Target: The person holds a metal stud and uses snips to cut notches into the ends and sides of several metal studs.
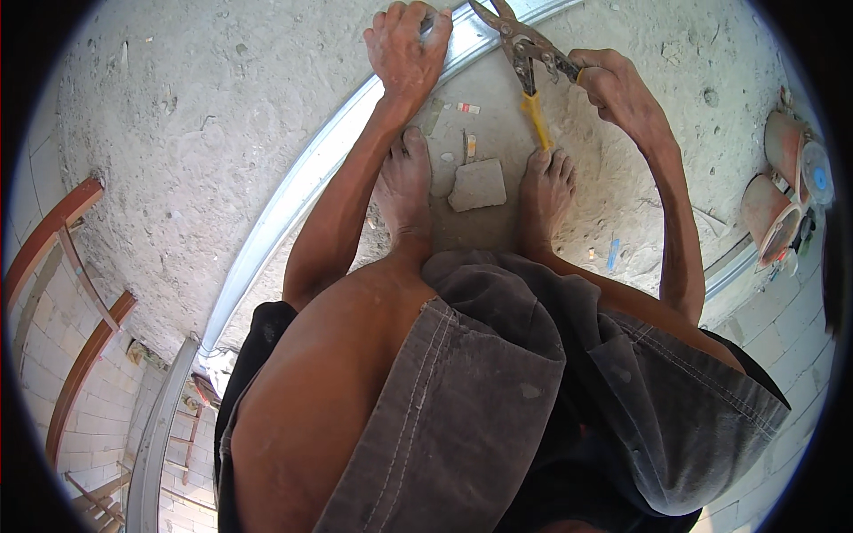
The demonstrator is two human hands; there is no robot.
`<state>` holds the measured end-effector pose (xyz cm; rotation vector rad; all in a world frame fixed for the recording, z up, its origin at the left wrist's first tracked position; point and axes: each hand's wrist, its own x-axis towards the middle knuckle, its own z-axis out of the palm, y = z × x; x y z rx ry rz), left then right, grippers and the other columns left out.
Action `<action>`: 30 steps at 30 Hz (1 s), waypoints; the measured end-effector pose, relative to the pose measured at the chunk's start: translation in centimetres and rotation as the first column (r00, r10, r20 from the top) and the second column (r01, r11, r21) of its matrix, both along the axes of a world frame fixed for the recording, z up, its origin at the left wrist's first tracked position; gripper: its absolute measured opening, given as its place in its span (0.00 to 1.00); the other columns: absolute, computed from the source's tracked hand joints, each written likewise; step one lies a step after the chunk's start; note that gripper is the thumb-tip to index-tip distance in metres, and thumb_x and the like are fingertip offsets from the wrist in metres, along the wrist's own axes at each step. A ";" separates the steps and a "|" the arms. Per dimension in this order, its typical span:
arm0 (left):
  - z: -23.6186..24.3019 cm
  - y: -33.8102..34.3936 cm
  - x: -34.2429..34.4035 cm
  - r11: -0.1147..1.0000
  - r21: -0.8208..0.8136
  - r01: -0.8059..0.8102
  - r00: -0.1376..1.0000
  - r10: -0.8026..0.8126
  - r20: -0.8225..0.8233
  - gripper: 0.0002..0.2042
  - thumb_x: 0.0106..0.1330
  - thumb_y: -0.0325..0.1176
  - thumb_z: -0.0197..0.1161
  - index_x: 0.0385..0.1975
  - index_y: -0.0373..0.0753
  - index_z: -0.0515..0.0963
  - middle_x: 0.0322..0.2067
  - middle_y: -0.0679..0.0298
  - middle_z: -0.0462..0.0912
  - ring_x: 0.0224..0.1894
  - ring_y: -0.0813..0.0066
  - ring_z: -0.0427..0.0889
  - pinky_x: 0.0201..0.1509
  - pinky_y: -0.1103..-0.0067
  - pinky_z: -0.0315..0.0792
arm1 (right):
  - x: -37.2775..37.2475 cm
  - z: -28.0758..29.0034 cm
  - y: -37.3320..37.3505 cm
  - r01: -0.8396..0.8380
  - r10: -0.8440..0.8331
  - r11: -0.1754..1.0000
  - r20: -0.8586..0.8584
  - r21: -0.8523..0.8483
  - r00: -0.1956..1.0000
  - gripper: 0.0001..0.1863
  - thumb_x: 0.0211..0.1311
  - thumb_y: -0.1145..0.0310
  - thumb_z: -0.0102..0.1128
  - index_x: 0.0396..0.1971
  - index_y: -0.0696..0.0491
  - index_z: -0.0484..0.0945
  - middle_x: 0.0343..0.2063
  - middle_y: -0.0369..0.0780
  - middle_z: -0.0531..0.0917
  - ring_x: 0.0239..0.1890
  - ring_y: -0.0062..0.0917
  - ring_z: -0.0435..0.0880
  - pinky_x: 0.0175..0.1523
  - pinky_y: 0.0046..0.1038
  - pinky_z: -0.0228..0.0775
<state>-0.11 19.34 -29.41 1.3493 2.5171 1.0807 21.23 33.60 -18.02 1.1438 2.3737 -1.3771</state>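
A long shiny metal channel (306, 173) runs across the floor in front of me, bent by the lens. My left hand (409, 51) is curled over its far part, and a small dark thing (429, 24) shows between thumb and fingers, too hidden to name. In my right hand (619, 89) is one handle of a pair of tin snips (522, 43). Their other yellow handle hangs down toward my right foot, so the handles are spread wide. The snips' blades are apart above the channel, their tips cut off by the upper picture edge.
Between my bare feet lies a flat grey block piece (478, 185), with small scraps beside it. At the right, reddish containers (769, 213) lie near a clear blue-centred round thing (817, 173). Reddish-brown metal bars (67, 382) and another metal channel (160, 444) stand at the left.
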 end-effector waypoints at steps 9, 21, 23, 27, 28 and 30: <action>-0.7 -0.3 -0.2 1.000 0.001 -0.005 1.000 0.005 -0.021 0.14 0.59 0.46 0.62 0.30 0.40 0.80 0.30 0.63 0.79 0.38 0.63 0.75 0.44 0.66 0.63 | -2.2 0.5 1.7 0.017 0.083 0.928 0.252 -0.372 0.964 0.26 0.50 0.52 0.47 0.42 0.56 0.77 0.21 0.32 0.64 0.19 0.12 0.62 0.18 0.16 0.51; 0.3 0.1 0.1 0.998 -0.067 0.012 1.000 -0.011 0.011 0.14 0.60 0.45 0.61 0.31 0.40 0.80 0.30 0.63 0.78 0.40 0.63 0.75 0.45 0.66 0.62 | -2.9 1.8 -1.7 -0.162 0.174 0.978 0.079 -0.135 0.982 0.26 0.57 0.58 0.44 0.53 0.56 0.69 0.28 0.45 0.76 0.25 0.29 0.78 0.37 0.35 0.75; 0.2 0.0 0.0 0.996 -0.084 0.005 1.000 -0.005 0.000 0.14 0.60 0.47 0.61 0.31 0.41 0.80 0.31 0.64 0.78 0.41 0.63 0.75 0.46 0.65 0.62 | -2.0 1.4 -2.3 0.078 -0.114 0.909 -0.065 -0.409 0.991 0.32 0.54 0.51 0.45 0.56 0.53 0.67 0.26 0.42 0.75 0.19 0.23 0.74 0.32 0.28 0.75; 0.2 -0.1 0.0 0.995 -0.100 -0.023 1.000 0.024 0.004 0.15 0.60 0.48 0.61 0.31 0.41 0.80 0.32 0.64 0.78 0.41 0.63 0.74 0.46 0.65 0.62 | -3.6 3.2 -3.0 0.045 -0.071 0.870 -0.034 -0.490 0.997 0.36 0.50 0.47 0.45 0.58 0.52 0.66 0.23 0.39 0.72 0.14 0.19 0.70 0.27 0.22 0.73; -0.1 0.0 0.1 0.995 -0.095 -0.022 1.000 0.021 -0.007 0.15 0.60 0.48 0.61 0.32 0.41 0.80 0.33 0.64 0.78 0.42 0.63 0.74 0.46 0.65 0.62 | -3.5 3.1 -3.3 0.064 -0.090 0.894 -0.038 -0.443 0.995 0.36 0.50 0.49 0.44 0.59 0.53 0.65 0.23 0.39 0.72 0.15 0.19 0.70 0.27 0.22 0.72; -0.6 0.3 0.1 0.996 -0.089 -0.025 1.000 0.023 -0.016 0.15 0.60 0.48 0.61 0.33 0.41 0.80 0.33 0.64 0.79 0.43 0.63 0.74 0.46 0.65 0.62 | -3.4 2.8 -3.4 0.079 -0.104 0.916 -0.042 -0.394 0.994 0.35 0.51 0.51 0.44 0.59 0.53 0.64 0.22 0.39 0.71 0.15 0.20 0.70 0.26 0.22 0.71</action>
